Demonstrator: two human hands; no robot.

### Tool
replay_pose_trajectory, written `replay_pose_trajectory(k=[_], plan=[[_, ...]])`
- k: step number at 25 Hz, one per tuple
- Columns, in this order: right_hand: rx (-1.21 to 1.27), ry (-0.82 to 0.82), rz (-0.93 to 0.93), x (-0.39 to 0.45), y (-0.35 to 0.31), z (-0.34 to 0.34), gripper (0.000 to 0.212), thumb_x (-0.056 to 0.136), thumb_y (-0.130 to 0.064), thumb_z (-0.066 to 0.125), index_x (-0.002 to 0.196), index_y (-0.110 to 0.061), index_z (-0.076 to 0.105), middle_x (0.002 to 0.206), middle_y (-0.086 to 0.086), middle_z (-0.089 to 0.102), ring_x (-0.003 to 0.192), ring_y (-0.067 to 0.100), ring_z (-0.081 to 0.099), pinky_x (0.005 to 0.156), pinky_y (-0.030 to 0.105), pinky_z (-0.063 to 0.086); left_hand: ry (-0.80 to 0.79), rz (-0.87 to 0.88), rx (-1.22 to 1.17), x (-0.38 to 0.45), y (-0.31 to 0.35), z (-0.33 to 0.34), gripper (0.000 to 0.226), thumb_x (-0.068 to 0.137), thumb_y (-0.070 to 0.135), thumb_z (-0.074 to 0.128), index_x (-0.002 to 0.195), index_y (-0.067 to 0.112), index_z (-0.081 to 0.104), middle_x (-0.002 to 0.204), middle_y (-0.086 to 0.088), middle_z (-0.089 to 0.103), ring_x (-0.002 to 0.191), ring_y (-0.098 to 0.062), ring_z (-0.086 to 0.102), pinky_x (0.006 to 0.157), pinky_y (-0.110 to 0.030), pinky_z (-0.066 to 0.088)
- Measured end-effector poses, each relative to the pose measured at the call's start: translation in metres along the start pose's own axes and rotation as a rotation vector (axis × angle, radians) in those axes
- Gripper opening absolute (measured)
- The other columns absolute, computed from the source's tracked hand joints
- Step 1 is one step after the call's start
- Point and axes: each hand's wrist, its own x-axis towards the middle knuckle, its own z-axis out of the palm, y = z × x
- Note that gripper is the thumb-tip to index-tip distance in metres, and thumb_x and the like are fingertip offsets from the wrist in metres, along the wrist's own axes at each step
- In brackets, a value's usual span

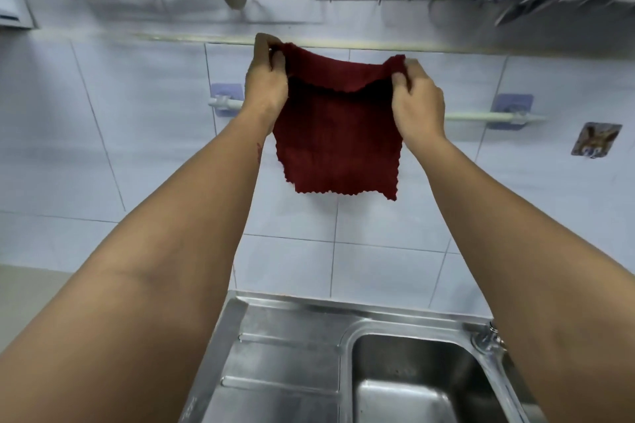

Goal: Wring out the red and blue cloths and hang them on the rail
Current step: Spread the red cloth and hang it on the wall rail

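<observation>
Hanging step: left hand and right hand pinch red cloth top corners, spread; next drape over far rail.

No text, label, brand or number can be read anywhere. The small square sticker on the wall tile at the right of the frame carries only a blurred picture, with no legible lettering.
</observation>
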Motion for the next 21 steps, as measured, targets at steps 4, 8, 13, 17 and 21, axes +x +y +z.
replay_pose_trajectory(k=[4, 8, 13, 17, 21], plan=[[-0.274, -0.032, -0.156, -0.001, 0.029, 0.011, 0.036, 0.099, -0.030, 0.039, 0.125, -0.010, 0.053, 0.105, 0.017, 0.067, 0.098, 0.035, 0.060, 0.079, 0.035, 0.044, -0.073, 0.196, 0.360, 0.000, -0.027, 0.004, 0.024, 0.100, 0.028, 0.034, 0.120, 0.019, 0.045, 0.107, 0.000, 0.059, 0.100, -0.026, 0.059, 0.080, -0.029, 0.041], [-0.541, -0.217, -0.135, 0.011, 0.028, 0.027, 0.055, 0.100, -0.050, 0.025, 0.108, -0.010, 0.061, 0.099, 0.014, 0.066, 0.108, 0.034, 0.051, 0.092, 0.040, 0.034, -0.272, 0.275, 0.824, -0.003, -0.031, 0.002, 0.035, 0.102, 0.043, 0.025, 0.128, 0.025, 0.041, 0.106, -0.009, 0.062, 0.096, -0.032, 0.058, 0.076, -0.033, 0.035], [-0.767, -0.407, 0.079, 0.030, 0.015, 0.034, 0.077, 0.091, -0.070, 0.015, 0.111, -0.017, 0.066, 0.112, 0.010, 0.064, 0.122, 0.031, 0.042, 0.100, 0.039, 0.028, -0.414, -0.061, 1.132, 0.018, -0.012, 0.015, 0.067, 0.096, 0.061, 0.015, 0.134, 0.016, 0.047, 0.137, -0.014, 0.052, 0.124, -0.036, 0.046, 0.101, -0.042, 0.035], [-0.821, -0.392, 0.121, 0.035, 0.013, 0.038, 0.081, 0.085, -0.078, 0.019, 0.107, -0.015, 0.065, 0.110, 0.010, 0.064, 0.113, 0.031, 0.052, 0.098, 0.037, 0.031, -0.426, -0.067, 1.324, 0.021, -0.021, 0.021, 0.081, 0.090, 0.071, 0.009, 0.127, 0.017, 0.057, 0.130, -0.012, 0.058, 0.120, -0.035, 0.049, 0.097, -0.041, 0.035], [-0.809, -0.302, 0.025, 0.033, 0.019, 0.039, 0.071, 0.087, -0.076, 0.018, 0.095, -0.016, 0.056, 0.097, 0.009, 0.064, 0.104, 0.033, 0.054, 0.092, 0.039, 0.032, -0.464, -0.083, 1.258, 0.031, -0.022, 0.016, 0.088, 0.087, 0.076, 0.010, 0.126, 0.013, 0.058, 0.132, -0.012, 0.057, 0.117, -0.034, 0.052, 0.096, -0.041, 0.038]])
